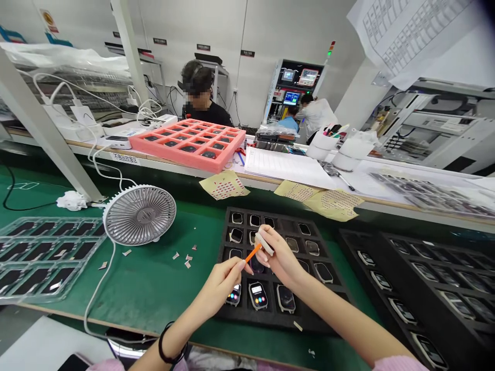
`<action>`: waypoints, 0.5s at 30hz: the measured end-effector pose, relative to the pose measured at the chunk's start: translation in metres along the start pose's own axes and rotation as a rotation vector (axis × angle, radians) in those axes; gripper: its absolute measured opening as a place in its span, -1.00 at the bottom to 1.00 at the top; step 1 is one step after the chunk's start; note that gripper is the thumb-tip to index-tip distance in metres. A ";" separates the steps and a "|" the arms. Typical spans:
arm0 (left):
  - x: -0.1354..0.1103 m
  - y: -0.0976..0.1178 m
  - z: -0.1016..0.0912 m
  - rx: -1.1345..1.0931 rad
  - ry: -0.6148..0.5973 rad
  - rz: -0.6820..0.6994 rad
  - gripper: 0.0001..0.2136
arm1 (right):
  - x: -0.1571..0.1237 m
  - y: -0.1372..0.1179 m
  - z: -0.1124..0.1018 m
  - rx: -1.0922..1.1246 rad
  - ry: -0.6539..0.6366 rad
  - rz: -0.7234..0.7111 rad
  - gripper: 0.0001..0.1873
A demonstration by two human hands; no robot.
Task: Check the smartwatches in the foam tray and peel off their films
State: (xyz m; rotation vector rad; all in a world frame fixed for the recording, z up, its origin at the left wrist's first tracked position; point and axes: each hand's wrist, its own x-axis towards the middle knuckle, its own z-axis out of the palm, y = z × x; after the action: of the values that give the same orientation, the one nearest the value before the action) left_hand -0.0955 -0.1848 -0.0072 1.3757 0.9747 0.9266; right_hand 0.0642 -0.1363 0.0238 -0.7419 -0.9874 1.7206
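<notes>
My left hand (pixel 222 283) pinches a thin orange stick (pixel 253 253) and points its tip toward my right hand. My right hand (pixel 279 255) is closed around a small white watch body (pixel 264 243), held above a black foam tray (pixel 235 317). The tray's pockets hold several small smartwatch bodies; two in the front row have lit screens (pixel 258 295). Both hands hover over the tray's middle.
A white desk fan (pixel 139 214) stands at left on the green mat, its cable trailing to the table's front edge. A clear plastic tray (pixel 10 293) lies far left. More black trays (pixel 415 281) are at right. A pink foam tray (pixel 154 149) sits on the shelf; a person sits behind it.
</notes>
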 end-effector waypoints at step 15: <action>-0.002 0.003 -0.001 0.019 0.009 0.009 -0.57 | 0.001 0.004 0.006 0.041 -0.043 -0.026 -0.79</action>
State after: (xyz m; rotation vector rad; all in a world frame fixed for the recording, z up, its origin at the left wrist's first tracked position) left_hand -0.0974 -0.1866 -0.0041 1.3935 0.9874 0.9333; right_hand 0.0571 -0.1378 0.0235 -0.6660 -0.9842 1.7353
